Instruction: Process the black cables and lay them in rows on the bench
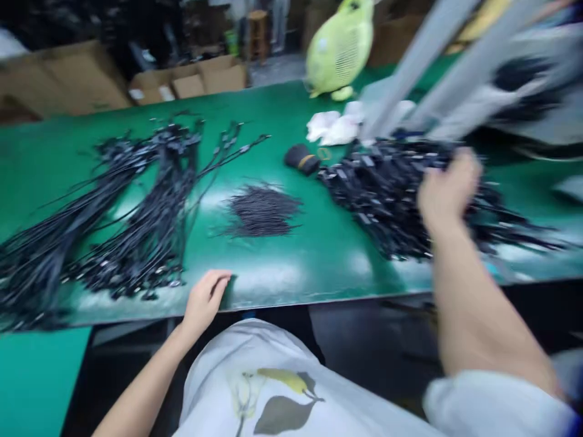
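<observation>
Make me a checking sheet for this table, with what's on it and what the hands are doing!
Surface: green table, shiny, bare in the middle.
Job's things: right pile of black cables, under the right hand.
Clutter: small heap of thin black ties, black roll, white cloth.
Hands: left hand rests on the near table edge, holding nothing; right hand blurred over the right pile, grip unclear.
Cables: long bundles spread out on the left.
Surroundings: yellow-green fan, cardboard boxes behind the table.
</observation>
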Motion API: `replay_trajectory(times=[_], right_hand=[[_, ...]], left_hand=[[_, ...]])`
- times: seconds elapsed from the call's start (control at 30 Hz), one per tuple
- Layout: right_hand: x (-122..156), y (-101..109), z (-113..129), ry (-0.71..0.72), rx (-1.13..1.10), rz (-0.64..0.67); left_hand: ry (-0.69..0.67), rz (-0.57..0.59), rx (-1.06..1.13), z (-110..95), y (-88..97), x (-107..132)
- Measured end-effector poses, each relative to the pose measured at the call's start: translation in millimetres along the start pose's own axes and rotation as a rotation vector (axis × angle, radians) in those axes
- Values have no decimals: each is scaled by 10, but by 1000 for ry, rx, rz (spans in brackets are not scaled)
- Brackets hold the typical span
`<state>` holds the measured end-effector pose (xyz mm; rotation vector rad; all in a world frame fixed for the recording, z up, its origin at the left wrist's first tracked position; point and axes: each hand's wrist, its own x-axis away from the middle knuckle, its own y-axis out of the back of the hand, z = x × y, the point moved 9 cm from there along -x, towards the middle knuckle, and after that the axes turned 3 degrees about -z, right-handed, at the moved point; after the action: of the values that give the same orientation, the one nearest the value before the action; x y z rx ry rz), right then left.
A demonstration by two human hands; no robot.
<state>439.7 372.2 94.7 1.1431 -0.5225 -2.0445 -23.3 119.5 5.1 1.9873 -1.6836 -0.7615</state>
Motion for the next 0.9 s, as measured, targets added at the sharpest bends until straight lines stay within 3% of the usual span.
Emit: replay_trajectory(times=[0.07, 0.13, 0.2, 0.3, 0.4, 0.47, 0.53, 0.63, 0.73, 0.9], right_hand=[[249, 109, 117, 78, -147, -81], [658, 22, 371, 185, -308, 112], [1261, -32, 716, 273, -387, 303], [2362, -206, 1337, 442, -577, 679], [3137, -304, 1792, 730, -647, 813], [3283, -377, 1856, 761, -618, 790], [3257, -445, 1809, 674, -611, 786], [3184, -511, 1719, 537, -625, 835], [3176, -525, 1711, 497, -642, 898], [3089, -581, 1843, 450, -640, 1013]], left_hand=[[8, -191, -135, 114, 532, -120], [38, -320, -303, 276, 986, -234], [70, -326, -500, 465, 1230, -364], [113, -193, -754, 753, 1224, -533], [92, -177, -869, 819, 1091, -589], [38, -196, -899, 729, 975, -609], [16, -143, -907, 661, 811, -667], [107, -63, -810, 716, 666, -799], [187, -95, -668, 814, 730, -864], [170, -130, -440, 803, 868, -820]])
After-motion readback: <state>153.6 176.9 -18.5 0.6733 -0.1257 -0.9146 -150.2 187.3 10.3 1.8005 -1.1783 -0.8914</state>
